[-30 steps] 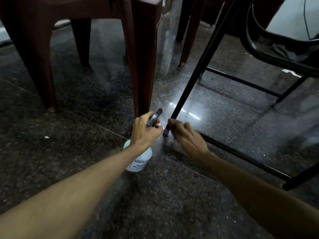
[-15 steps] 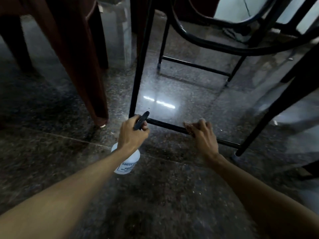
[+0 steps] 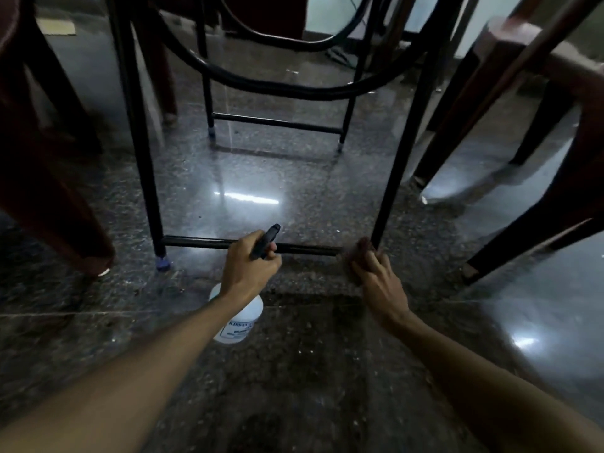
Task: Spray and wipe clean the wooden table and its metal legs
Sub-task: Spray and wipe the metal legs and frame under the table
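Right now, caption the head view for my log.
Left hand grips spray bottle; right hand holds cloth against the low crossbar beside a metal leg.

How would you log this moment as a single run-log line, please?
left hand: grips spray bottle, nozzle toward crossbar | right hand: holds cloth at foot of metal leg | phase: wiping legs

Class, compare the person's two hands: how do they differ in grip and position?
The left hand grips a spray bottle; the right hand holds a cloth. The left hand is at mid-crossbar; the right hand is at its end, by the table leg. Both reach low toward the crossbar.
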Motion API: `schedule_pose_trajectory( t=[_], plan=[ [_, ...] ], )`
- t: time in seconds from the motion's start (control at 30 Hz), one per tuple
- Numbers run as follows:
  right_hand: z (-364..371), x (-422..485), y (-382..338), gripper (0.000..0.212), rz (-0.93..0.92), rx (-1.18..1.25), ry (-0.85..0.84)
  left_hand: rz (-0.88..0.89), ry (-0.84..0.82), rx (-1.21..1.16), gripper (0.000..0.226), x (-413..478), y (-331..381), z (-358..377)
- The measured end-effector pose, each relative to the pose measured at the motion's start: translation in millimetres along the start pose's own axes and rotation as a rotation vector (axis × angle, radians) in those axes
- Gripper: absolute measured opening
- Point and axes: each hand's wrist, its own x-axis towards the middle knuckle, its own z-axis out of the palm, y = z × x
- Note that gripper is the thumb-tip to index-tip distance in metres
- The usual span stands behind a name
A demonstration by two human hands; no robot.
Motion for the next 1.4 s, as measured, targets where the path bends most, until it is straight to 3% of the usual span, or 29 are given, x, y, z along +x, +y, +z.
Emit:
schedule_pose_trajectory(
  t=[0.1,0.17,0.23,0.3,0.47,0.6,0.73,0.87,0.93,1.07,1.2,1.4],
  plan=[
    [-4,-37,31,0.026,0.329,0.175,0.012,0.032,-0.029,-0.017,0.010,2,10,13],
    [-22,-36,41,0.029,0.566,0.366,0.251,0.058,-0.025,-0.005,0.016,5,17,22],
    [-36,-10,38,0.047,0.743,0.545,0.444,0.081,-0.032,-0.001,0.021,9,24,34],
    [-32,20,26,0.053,0.779,0.725,0.446,0.099,-0.068,-0.001,0.021,12,33,43],
    [-16,29,9,0.044,0.917,0.937,0.241,0.125,-0.102,-0.020,0.015,17,49,54],
    [-17,42,14,0.042,0.878,0.974,0.385,0.133,-0.101,-0.038,0.015,26,57,64],
    [-47,40,8,0.023,0.887,0.982,0.295,0.149,-0.134,-0.035,0.015,25,68,65],
    [-107,82,12,0.035,0.717,0.966,0.554,0.171,-0.110,-0.052,0.013,35,94,55],
    [-122,88,8,0.038,0.638,0.920,0.559,0.191,-0.098,-0.075,0.011,41,111,48],
    [-134,83,4,0.034,0.716,0.895,0.399,0.212,-0.084,-0.088,0.017,48,142,34],
    [-191,122,-1,0.028,0.583,0.904,0.656,0.206,-0.039,-0.123,0.009,63,169,18],
    [-228,114,-8,0.041,0.572,0.860,0.605,0.230,-0.027,-0.137,0.009,66,204,-2]
  ],
)
